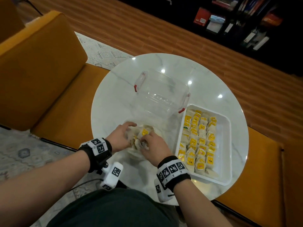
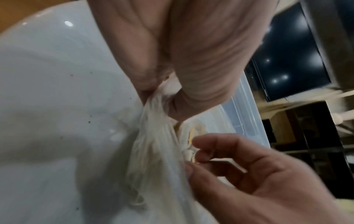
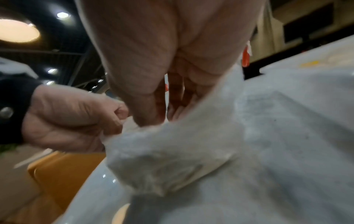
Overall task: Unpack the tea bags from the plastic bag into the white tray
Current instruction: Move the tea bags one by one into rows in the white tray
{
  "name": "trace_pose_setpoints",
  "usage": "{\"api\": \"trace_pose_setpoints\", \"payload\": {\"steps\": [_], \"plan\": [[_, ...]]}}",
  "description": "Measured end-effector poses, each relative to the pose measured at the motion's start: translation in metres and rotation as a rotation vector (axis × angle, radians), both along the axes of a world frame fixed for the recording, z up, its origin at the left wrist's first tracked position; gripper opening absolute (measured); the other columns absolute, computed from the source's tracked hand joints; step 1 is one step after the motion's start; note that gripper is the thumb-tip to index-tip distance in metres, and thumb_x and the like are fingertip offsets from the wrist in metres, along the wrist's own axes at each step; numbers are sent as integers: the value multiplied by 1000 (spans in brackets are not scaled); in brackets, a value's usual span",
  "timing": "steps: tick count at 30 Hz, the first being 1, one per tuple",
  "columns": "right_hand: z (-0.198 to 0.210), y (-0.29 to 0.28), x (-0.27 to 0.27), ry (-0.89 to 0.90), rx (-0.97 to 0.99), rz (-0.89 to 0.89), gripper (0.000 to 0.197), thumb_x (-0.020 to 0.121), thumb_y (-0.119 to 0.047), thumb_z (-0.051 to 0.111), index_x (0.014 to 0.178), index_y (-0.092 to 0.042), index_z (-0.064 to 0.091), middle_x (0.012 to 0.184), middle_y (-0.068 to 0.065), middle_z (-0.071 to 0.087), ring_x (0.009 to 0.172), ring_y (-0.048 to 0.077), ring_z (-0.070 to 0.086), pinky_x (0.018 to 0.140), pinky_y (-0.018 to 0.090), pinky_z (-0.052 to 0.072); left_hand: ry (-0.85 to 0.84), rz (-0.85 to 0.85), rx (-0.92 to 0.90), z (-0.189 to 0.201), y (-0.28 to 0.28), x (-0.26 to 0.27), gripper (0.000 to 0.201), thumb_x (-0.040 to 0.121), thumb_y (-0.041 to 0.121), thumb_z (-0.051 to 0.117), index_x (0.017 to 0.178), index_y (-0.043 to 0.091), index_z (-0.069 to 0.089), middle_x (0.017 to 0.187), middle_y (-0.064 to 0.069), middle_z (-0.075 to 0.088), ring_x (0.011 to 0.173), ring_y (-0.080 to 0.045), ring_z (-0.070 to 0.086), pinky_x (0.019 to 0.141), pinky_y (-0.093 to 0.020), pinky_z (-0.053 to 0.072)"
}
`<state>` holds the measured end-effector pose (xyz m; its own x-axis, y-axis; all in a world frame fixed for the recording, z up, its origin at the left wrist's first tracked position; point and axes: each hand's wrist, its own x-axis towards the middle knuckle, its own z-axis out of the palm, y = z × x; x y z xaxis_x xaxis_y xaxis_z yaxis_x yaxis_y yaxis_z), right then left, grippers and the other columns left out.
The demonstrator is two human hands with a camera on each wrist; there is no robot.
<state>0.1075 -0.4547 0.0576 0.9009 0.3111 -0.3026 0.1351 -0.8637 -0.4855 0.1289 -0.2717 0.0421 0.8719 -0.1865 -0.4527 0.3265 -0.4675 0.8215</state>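
Observation:
A translucent plastic bag (image 1: pixel 133 152) lies on the round white table (image 1: pixel 213 76) near its front edge, with tea bags (image 1: pixel 144 132) with yellow tags showing at its open mouth. My left hand (image 1: pixel 121 136) pinches the gathered film of the bag (image 2: pixel 153 151) at its left side. My right hand (image 1: pixel 152 145) reaches into the mouth with curled fingers (image 2: pixel 210 142) closing on tea bags there. To the right, the white tray (image 1: pixel 228 145) holds several rows of tea bags (image 1: pixel 200 140). Most of what the bag holds is hidden by film and hands.
A clear plastic container (image 1: pixel 164 95) with red clips stands behind the bag, touching the tray's far left corner. An orange sofa (image 1: pixel 41 71) wraps round the left and front of the table. A dark shelf unit (image 1: pixel 246 22) stands at the far right.

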Motion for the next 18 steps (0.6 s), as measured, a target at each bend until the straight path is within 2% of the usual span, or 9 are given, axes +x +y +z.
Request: {"api": "trace_pose_setpoints", "payload": {"steps": [1, 3, 5, 7, 9, 12, 14, 16, 18], "plan": [[0, 3, 1, 70, 20, -24, 32, 92, -29, 67, 121, -16, 64, 117, 6, 56, 103, 27, 59, 89, 38, 50, 38, 36, -58, 0, 1, -1, 71, 77, -7, 70, 133, 31, 52, 122, -11, 52, 86, -21, 60, 68, -25, 53], [-3, 6, 4, 181, 33, -43, 48, 82, -33, 76, 124, -18, 59, 118, 5, 56, 105, 26, 58, 89, 34, 50, 122, 101, -155, 0, 2, -4, 72, 76, -14, 68, 131, 28, 52, 113, -16, 55, 71, -20, 54, 58, -23, 49], [-7, 9, 3, 212, 18, -35, 51, 78, -35, 78, 122, -19, 57, 116, 5, 57, 102, 25, 56, 81, 31, 46, 186, 136, -203, 0, 1, -6, 73, 75, -16, 66, 132, 26, 51, 103, -22, 54, 68, -21, 51, 56, -27, 47], [-11, 11, 2, 202, 1, -35, 47, 78, -40, 76, 117, -21, 56, 112, 4, 59, 98, 24, 54, 76, 30, 41, 233, 152, -232, -1, 0, -6, 75, 70, -12, 63, 133, 26, 50, 102, -25, 55, 70, -25, 49, 61, -33, 43], [-14, 13, 3, 198, 1, -52, 53, 80, -41, 76, 124, -22, 53, 118, 5, 59, 104, 26, 56, 81, 32, 45, 264, 169, -250, -1, -1, -6, 75, 71, -14, 58, 132, 27, 49, 108, -25, 57, 72, -28, 49, 63, -38, 41], [-14, 12, 2, 208, 11, -26, 69, 83, -34, 76, 144, -23, 45, 132, 9, 54, 119, 30, 54, 98, 38, 47, 282, 183, -282, -1, -2, -9, 72, 76, -24, 52, 131, 23, 50, 107, -19, 58, 64, -24, 53, 55, -33, 45], [-14, 10, 1, 189, 47, -12, 62, 86, -26, 73, 143, -23, 48, 133, 10, 55, 122, 30, 54, 99, 38, 47, 285, 185, -305, 0, -1, -11, 71, 74, -23, 55, 129, 21, 53, 105, -17, 58, 65, -20, 57, 53, -29, 49], [-13, 6, 0, 165, 106, -41, 51, 87, -22, 71, 135, -24, 54, 127, 8, 62, 116, 29, 58, 94, 37, 49, 288, 183, -324, -2, 1, -12, 72, 68, -17, 61, 127, 23, 55, 115, -20, 59, 72, -22, 61, 58, -31, 52], [-9, 3, -1, 187, 168, -85, 45, 87, -23, 69, 130, -24, 55, 120, 3, 68, 110, 25, 63, 90, 36, 52, 305, 197, -360, -2, 1, -12, 72, 70, -22, 59, 127, 23, 55, 121, -22, 59, 74, -23, 63, 59, -31, 53]]}}
